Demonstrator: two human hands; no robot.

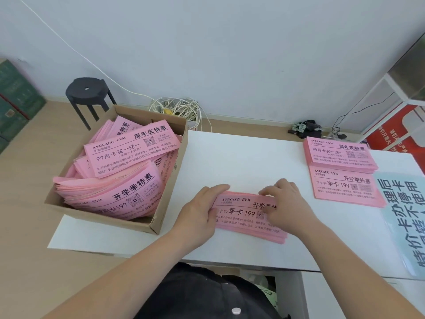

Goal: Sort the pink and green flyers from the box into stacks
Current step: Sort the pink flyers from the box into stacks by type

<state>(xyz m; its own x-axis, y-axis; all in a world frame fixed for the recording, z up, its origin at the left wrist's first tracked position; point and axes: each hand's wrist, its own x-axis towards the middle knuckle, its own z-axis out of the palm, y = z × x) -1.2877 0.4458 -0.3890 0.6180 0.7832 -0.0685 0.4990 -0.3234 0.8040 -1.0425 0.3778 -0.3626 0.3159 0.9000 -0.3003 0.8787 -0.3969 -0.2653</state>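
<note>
Gripping the left short end of the flyer stack [241, 218] with the left hand [201, 211]: curled round that end, thumb side on the printed face, fingertips up at the far left corner. Pressing on the stack's right half with the right hand [286, 203]: laid on top loosely bent, not wrapped round anything, fingertips at the far long edge, thumb on the print. Stack pink, print side up, flat on the white table [241, 157], bracketed from 9 and 3 o'clock by the two hands, with lower sheets fanned out a little at the 5 o'clock corner. At 10 o'clock from the hands, well apart: cardboard box [170, 194] over the table's left edge, crammed with loose pink flyers [128, 148] at mixed angles. At 2 o'clock on the table, well apart from the hands: far pink stack [338, 154] and near pink stack [345, 188], just beside each other, long edge to long edge. At 3 to 4 o'clock: pale blue-green sheet [402, 215] with large dark characters, touching the near pink stack's right corner. Further out: black stool [87, 90] at 11 o'clock behind the box, white cable tangle [177, 109] at 12 by the wall, dark bundle [307, 128] at 1 o'clock by the table's far edge, contents not readable.
</note>
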